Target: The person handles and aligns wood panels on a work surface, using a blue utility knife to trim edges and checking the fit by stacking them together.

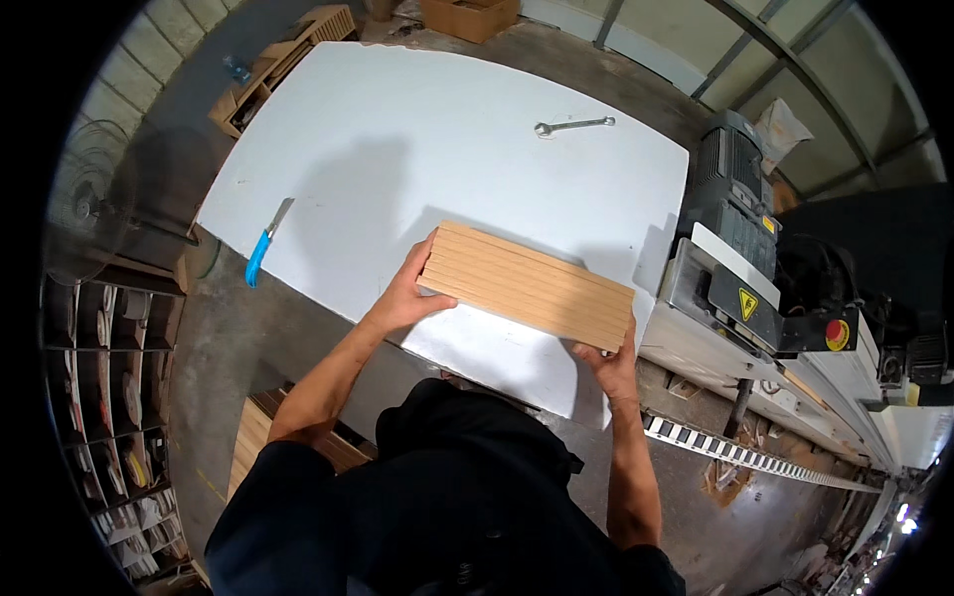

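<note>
A stack of light wooden boards (532,283), long and narrow, is held between my two hands at the near side of the white table (437,119). My left hand (409,293) grips the stack's left end, thumb along the near edge. At the other end my right hand (611,363) is closed around the right corner, its thumb also on the near side. Some fingers of both hands are hidden behind the wood. Whether the stack touches the tabletop I cannot tell.
On the table lie a blue-handled knife (263,248) at the left edge and a metal wrench (574,126) at the far right. A machine with a grey motor (735,179) and a red button (838,335) stands close on the right. Shelves (119,397) and a fan (89,204) are at left.
</note>
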A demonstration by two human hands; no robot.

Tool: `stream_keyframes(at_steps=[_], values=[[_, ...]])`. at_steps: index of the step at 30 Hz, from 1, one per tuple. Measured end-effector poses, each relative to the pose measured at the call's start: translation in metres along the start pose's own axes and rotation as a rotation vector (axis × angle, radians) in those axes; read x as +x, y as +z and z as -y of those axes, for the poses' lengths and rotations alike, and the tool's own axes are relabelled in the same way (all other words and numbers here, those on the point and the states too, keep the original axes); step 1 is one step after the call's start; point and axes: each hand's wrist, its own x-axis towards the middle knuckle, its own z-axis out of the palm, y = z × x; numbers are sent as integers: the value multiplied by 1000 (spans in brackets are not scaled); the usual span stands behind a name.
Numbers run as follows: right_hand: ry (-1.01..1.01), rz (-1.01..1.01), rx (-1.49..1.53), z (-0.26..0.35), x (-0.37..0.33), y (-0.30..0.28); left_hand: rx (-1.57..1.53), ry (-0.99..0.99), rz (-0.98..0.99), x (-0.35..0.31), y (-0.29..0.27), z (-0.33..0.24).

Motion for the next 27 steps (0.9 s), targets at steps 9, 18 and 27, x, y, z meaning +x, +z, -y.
stream_keyframes(at_steps=[9, 18, 27], values=[[49, 37, 82, -1, 1, 2, -286, -29, 63, 3, 7, -14], [111, 95, 104, 9, 1, 2, -182, -53, 19, 0, -2, -9], [91, -19, 84, 5, -5, 7, -345, -15, 41, 2, 3, -15]])
